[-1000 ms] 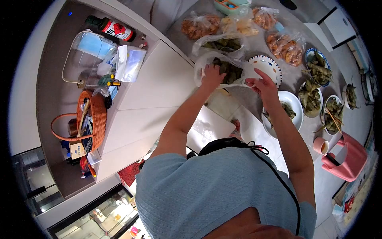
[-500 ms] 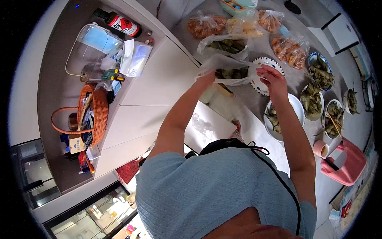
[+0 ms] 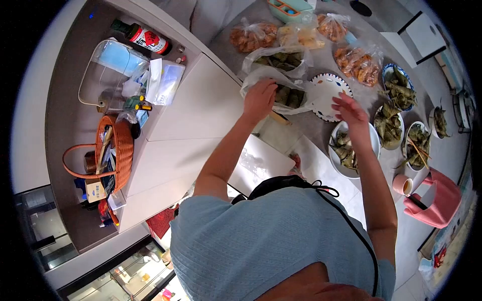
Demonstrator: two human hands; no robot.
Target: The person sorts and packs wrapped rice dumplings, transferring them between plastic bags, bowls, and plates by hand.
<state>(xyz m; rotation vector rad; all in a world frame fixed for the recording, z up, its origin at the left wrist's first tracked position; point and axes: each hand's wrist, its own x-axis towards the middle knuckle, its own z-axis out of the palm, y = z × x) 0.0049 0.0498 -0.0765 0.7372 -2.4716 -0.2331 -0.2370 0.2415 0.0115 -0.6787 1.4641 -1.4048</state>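
A clear plastic bag [image 3: 296, 107] of leaf-wrapped zongzi [image 3: 287, 95] rests at the table's near edge. My left hand [image 3: 259, 100] is on the left side of its opening, fingers curled over the plastic. To the right, my right hand [image 3: 351, 114] hovers with its fingers apart and nothing in them. It is between a white plate with a patterned rim [image 3: 321, 100] and a white bowl [image 3: 374, 145] of zongzi. Just behind the first bag sits a second plastic bag [image 3: 249, 61] of zongzi.
Bags of brown fried food [image 3: 357, 65] lie at the back. Several dishes of zongzi [image 3: 389, 125] line the right side, near a cup [image 3: 402, 184] and a pink chair [image 3: 439, 205]. On the left cabinet are a bottle [image 3: 148, 39] and a wicker basket [image 3: 123, 155].
My right hand has let go of the bag's right edge and moved slightly right and down. The bag has lowered and sagged, with my left hand still at it.
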